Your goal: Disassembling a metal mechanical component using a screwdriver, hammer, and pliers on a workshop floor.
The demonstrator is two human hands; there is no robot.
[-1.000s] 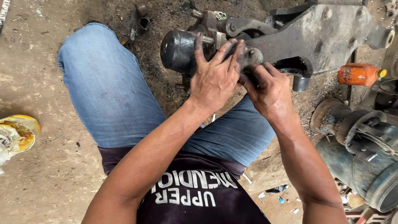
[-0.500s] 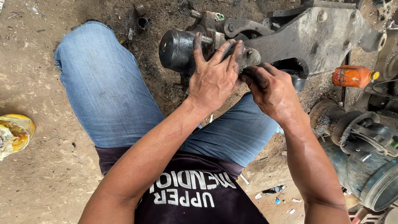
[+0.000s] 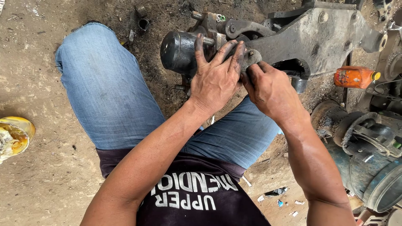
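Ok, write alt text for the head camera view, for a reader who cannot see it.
Two grease-blackened hands, left hand and right hand, press on a grimy metal vehicle assembly lying on the dirt floor, beside its black cylinder. The person sits in blue jeans; an orange bottle lies to the right.

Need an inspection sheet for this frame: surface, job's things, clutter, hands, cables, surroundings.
Surface: bare dirt ground, dusty, oil-darkened near the parts.
Job's things: greasy grey cast-metal bracket assembly with a black cylindrical housing at its left end.
Clutter: orange plastic bottle lying on its side; yellow dented container; paper scraps.
Hands: left hand spread over the assembly beside the housing; right hand gripping the part next to it; both grimy.
Cables: nothing seen.
Surroundings: rusty round drum-like parts at right.
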